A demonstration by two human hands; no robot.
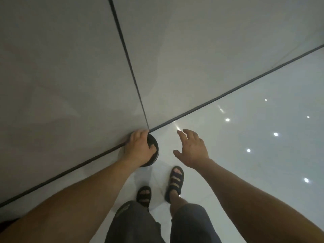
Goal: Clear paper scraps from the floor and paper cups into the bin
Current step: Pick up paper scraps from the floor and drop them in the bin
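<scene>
Left hand on the bin at the floor's corner, right hand free

The left hand [139,149] curls over the rim of a round black bin [154,144] (that is my reading of the dark container), at the corner of the glossy floor [245,163] where two grey walls [70,67] meet. The right hand [192,149] hovers just beside it, fingers spread, holding nothing. No paper scraps or cups show in view. The bin looks light, stiff and probably smooth, so the rim is the sensible hold. Scraps and cups would be featherlight and easily crushed; a gentle pinch should do.
</scene>
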